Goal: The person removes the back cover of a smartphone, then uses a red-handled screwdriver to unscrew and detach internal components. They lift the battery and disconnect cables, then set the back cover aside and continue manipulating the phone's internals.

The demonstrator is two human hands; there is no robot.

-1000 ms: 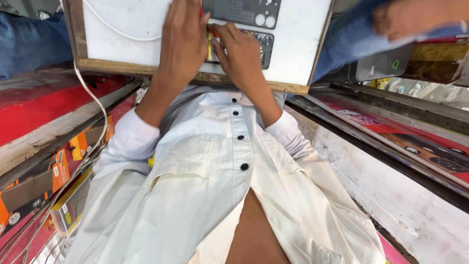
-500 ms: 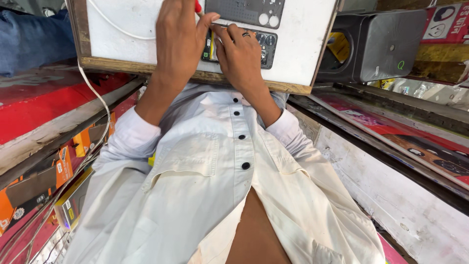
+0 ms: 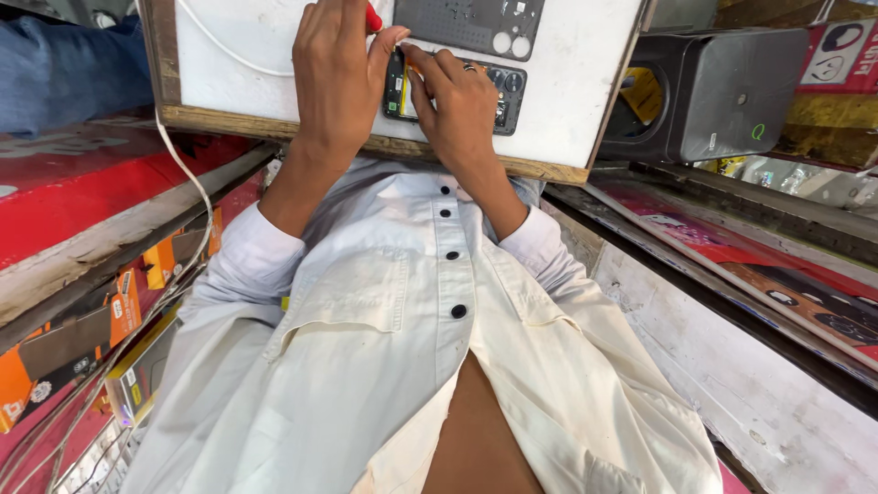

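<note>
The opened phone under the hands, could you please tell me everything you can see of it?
The opened phone lies flat near the front edge of the white board, back cover off, showing dark innards, a yellow part and round camera lenses at its right end. The right hand rests its fingers on it; the left hand, holding a red-handled tool, touches its left end.

Orange and black cardboard boxes point(image 3: 55, 352) lie stacked at the lower left, below a red shelf. A yellow-edged box point(image 3: 137, 375) stands just beside them. At the upper right a red sign with round white symbols point(image 3: 841, 50) hangs behind a black speaker. Red printed posters point(image 3: 777, 274) lie along the right ledge.
</note>
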